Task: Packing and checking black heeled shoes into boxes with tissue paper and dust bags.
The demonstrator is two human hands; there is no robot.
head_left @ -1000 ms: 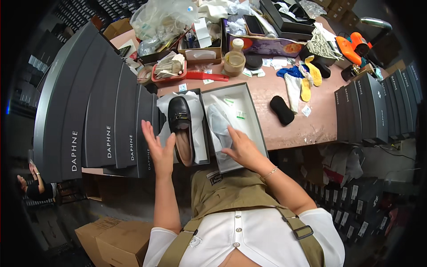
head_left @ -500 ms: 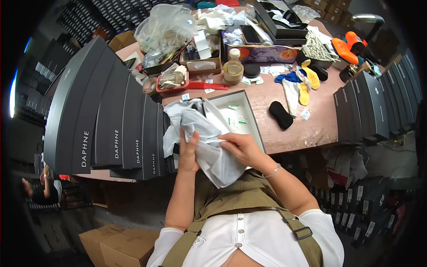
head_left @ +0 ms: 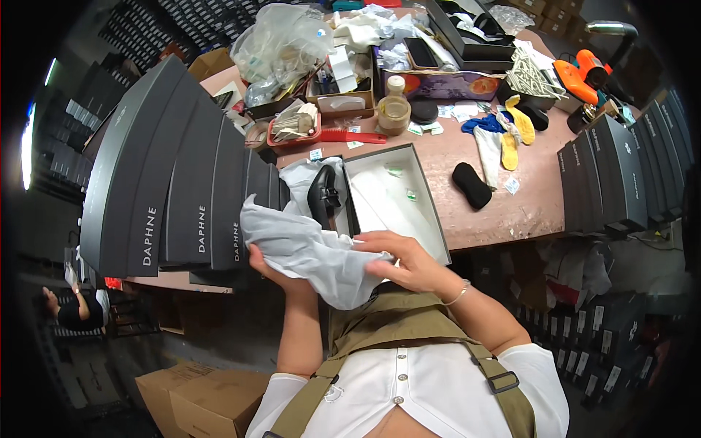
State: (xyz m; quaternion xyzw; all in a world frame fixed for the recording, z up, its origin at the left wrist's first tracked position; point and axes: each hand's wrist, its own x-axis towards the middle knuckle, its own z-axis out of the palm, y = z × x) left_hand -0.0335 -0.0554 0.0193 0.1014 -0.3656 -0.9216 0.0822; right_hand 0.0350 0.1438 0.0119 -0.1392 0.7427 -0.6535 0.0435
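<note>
The person holds a sheet of white wrapping paper (head_left: 310, 252) with both hands, right in front of the chest. The left hand (head_left: 266, 269) is under the paper at its 8 o'clock side and closes around it; most of that hand is hidden by the paper. The right hand (head_left: 409, 263) grips the paper at its 3 o'clock edge, fingers bent over it and thumb underneath.

Just past the paper, at 12 o'clock from the hands, an open shoe box (head_left: 431, 212) sits on the pink table (head_left: 511, 208). A black shoe (head_left: 323, 197) stands on more white paper along the box's left wall. At 9 o'clock from the box is a row of dark grey shoe boxes (head_left: 175, 175). At 3 o'clock from the box lies a black shoe stuffer (head_left: 472, 185). Farther up the table are a red tray (head_left: 294, 135), a roll of tape (head_left: 393, 115) and yellow and blue insoles (head_left: 504, 131).
</note>
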